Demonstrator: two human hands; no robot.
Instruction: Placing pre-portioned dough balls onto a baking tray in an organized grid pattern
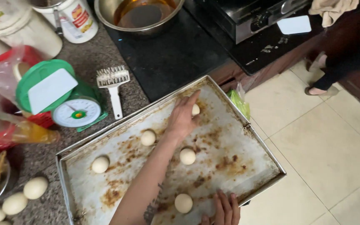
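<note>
Resting on a baking tray (255, 141): five dough balls (187, 156), both hands.

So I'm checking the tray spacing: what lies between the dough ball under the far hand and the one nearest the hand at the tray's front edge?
One dough ball, in the head view.

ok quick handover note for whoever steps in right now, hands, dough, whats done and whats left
Left hand: reaching across the baking tray, fingers on a dough ball near the far edge.
Right hand: resting on the tray's near edge, holding nothing.
Done: four other balls sit spaced out on the tray.
Left: more dough balls wait on the counter beside the tray; much of the tray is unfilled.
</note>
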